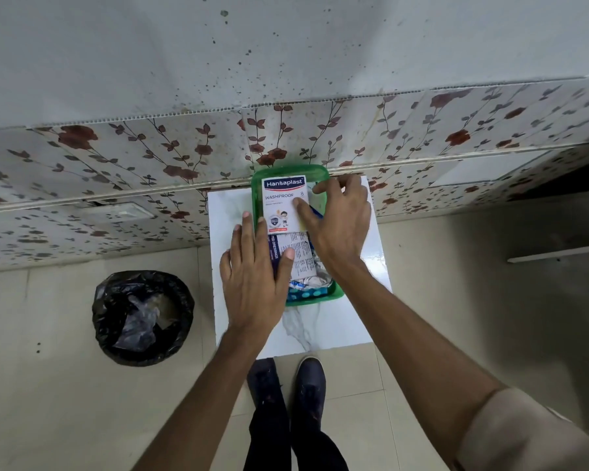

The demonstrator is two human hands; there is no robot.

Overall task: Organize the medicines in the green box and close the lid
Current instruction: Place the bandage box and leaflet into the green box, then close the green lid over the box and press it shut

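A green box (pixel 291 169) stands open on a small white marble-patterned table (pixel 334 329) against the wall. A white Hansaplast carton (pixel 283 205) lies flat in its far half. Nearer me lie a printed dressings pack (pixel 301 254), foil strips and a blue dotted strip (pixel 308 294). My right hand (pixel 337 222) rests with its thumb and fingertips on the carton's right edge. My left hand (pixel 255 270) lies flat, fingers spread, over the box's left rim and the dressings pack. No lid is in view.
A bin lined with a black bag (pixel 143 317) stands on the tiled floor left of the table. Floral wall tiles (pixel 116 164) rise behind it. My two dark shoes (pixel 288 385) are at the table's near edge.
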